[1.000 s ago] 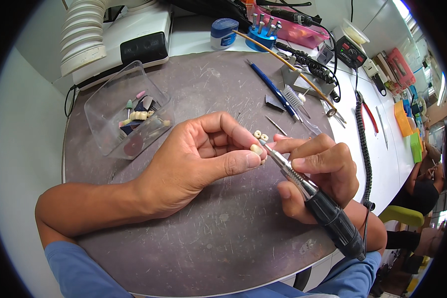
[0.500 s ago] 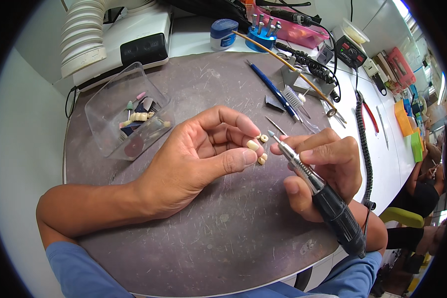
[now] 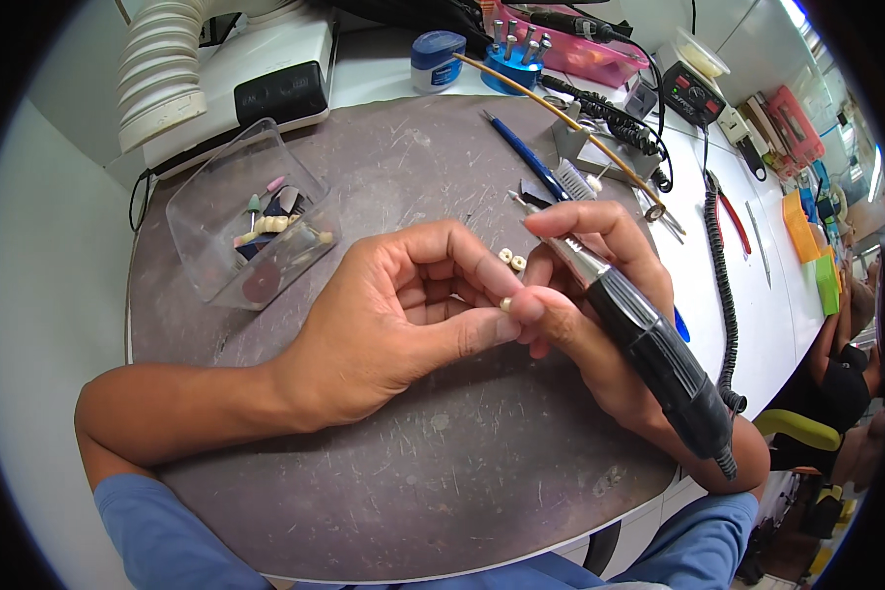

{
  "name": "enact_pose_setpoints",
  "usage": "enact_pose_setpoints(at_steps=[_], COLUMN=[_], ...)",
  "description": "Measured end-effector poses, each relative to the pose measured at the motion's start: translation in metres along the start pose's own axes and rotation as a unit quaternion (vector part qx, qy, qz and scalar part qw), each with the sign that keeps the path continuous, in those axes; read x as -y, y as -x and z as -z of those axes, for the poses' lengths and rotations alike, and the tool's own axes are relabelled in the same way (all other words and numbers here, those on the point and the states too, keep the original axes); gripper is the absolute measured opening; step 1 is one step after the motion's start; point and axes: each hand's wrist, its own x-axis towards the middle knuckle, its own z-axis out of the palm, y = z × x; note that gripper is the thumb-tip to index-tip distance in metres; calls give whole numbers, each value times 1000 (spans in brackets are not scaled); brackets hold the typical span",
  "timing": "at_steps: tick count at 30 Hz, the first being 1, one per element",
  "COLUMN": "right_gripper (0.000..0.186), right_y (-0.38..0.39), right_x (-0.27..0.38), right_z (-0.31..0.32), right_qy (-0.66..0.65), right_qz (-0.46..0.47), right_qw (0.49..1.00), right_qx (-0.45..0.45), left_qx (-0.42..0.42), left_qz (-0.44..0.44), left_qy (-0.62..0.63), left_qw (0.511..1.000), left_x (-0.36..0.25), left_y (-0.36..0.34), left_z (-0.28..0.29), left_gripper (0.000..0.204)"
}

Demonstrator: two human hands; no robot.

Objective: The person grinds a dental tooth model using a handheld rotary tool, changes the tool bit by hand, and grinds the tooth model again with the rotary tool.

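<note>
A small ivory tooth crown (image 3: 505, 304) is pinched between the thumb and fingertips of my left hand (image 3: 374, 320), mostly hidden by them. My right hand (image 3: 600, 320) grips a black and silver rotary handpiece (image 3: 654, 334), its tip tilted up and away to the left. The right thumb reaches in and touches the crown or the left fingertips; which of these, I cannot tell. Just beyond the fingers, two more ivory crowns (image 3: 511, 260) lie on the brown mat (image 3: 393, 511).
To the left stands a clear plastic box (image 3: 202, 231) with grinding bits and tooth pieces. A blue pen-like tool (image 3: 521, 147), a brush (image 3: 574, 179), a long wooden stick (image 3: 531, 96) and a blue bur stand (image 3: 513, 71) lie farther back. Red-handled pliers (image 3: 733, 218) rest at right beside a coiled cord (image 3: 715, 285).
My right hand has moved in to meet the left, swinging the handpiece tip up and away from the crown. The right thumb now meets the left fingertips.
</note>
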Motion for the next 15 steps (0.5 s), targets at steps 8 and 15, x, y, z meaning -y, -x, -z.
enact_pose_setpoints(at_steps=[8,15], right_gripper=[36,25], right_y=[1,4], right_x=[-1,-1], right_z=[1,4], right_qy=[-18,-47], right_qz=[-12,-9], right_qw=[1000,998], right_qx=[1,-43], left_qx=[-19,-55], left_qz=[5,16], left_qy=[52,51], left_qw=[998,997], left_x=[3,0], left_y=[1,2], left_z=[-2,-3], left_gripper=[14,15])
